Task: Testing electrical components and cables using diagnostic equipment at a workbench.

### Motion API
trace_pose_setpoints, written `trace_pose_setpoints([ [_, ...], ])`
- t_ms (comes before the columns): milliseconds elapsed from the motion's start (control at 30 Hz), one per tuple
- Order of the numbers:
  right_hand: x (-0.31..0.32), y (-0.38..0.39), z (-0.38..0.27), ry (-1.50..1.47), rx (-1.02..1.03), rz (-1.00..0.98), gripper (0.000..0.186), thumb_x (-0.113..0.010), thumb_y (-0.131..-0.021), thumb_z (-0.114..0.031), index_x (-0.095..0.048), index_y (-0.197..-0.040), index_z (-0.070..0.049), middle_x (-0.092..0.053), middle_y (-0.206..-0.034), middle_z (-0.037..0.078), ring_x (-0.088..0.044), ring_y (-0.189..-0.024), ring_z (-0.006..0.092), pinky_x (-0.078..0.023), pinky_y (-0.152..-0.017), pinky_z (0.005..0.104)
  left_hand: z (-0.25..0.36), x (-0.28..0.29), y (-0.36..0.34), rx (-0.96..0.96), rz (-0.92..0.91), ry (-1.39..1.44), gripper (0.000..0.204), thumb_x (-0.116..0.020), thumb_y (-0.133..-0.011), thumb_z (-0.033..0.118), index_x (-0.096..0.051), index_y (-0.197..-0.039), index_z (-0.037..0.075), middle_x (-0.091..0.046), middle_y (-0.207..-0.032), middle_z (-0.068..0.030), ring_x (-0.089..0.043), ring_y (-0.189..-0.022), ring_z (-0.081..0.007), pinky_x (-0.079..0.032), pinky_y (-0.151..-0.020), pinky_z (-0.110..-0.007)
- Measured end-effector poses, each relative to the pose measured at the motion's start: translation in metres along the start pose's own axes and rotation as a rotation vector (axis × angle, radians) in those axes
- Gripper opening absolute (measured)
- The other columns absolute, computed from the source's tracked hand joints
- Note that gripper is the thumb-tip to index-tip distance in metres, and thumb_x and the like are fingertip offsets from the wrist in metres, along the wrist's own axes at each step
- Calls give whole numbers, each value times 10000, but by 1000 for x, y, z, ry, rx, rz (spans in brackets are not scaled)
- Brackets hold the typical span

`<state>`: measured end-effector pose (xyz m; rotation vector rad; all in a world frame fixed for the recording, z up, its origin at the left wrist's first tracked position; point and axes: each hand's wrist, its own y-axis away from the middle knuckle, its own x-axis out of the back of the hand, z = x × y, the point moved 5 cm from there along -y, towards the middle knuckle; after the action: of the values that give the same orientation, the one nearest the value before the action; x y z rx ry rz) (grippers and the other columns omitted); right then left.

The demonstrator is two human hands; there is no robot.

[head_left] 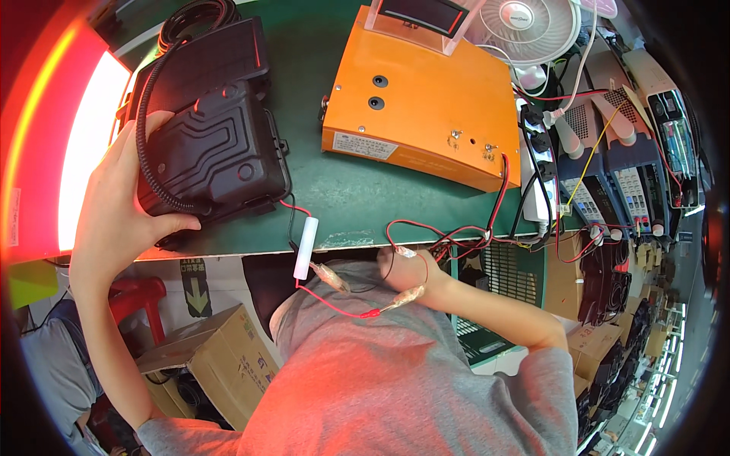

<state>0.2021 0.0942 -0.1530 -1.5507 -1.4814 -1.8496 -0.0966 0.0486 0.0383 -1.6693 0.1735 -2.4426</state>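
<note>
My left hand (114, 197) is wrapped round the left side of a black ribbed plastic case (209, 152), its thumb on the near edge. A coiled black cable (144, 137) loops over that case. From its near right corner, thin leads run to a white cylinder (306, 248) hanging at the table's edge. Crocodile clips in clear sleeves, one (331, 278) by the cylinder and one (403, 298) on its red lead, hang over my lap. My right hand (407, 270) is closed below the edge, beside red and black wires; what its fingers hold is hidden.
An orange metal box (426, 99) with switches and a small display stands on the green table (304, 182). Behind it is a white fan (525, 26). Bench instruments (608, 182) and tangled wires crowd the right. A bright red-lit panel (46, 152) is at left; a cardboard carton (228, 365) sits below.
</note>
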Motion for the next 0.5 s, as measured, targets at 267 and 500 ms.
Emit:
trace_pose_setpoints([
  [267,-1,107,31,-133,132,648,246,-640,-656,-26,-605,-899,-8,-566,-818,72,-583,-679,200,-496,-529,288,-2,2,0,-2,-17,-19,959,-833,-370,43,-437,-1244,41,-552,-1159,-136,-522,-1092,-328,-429,-925,-377],
  [500,18,92,19,-391,66,892,246,-624,-660,79,-597,-894,11,-589,-785,111,-595,-619,246,-496,-538,307,-6,-2,5,82,-32,-25,987,-829,-419,60,-398,-1307,30,-496,-1261,-139,-496,-1142,-307,-389,-974,-372],
])
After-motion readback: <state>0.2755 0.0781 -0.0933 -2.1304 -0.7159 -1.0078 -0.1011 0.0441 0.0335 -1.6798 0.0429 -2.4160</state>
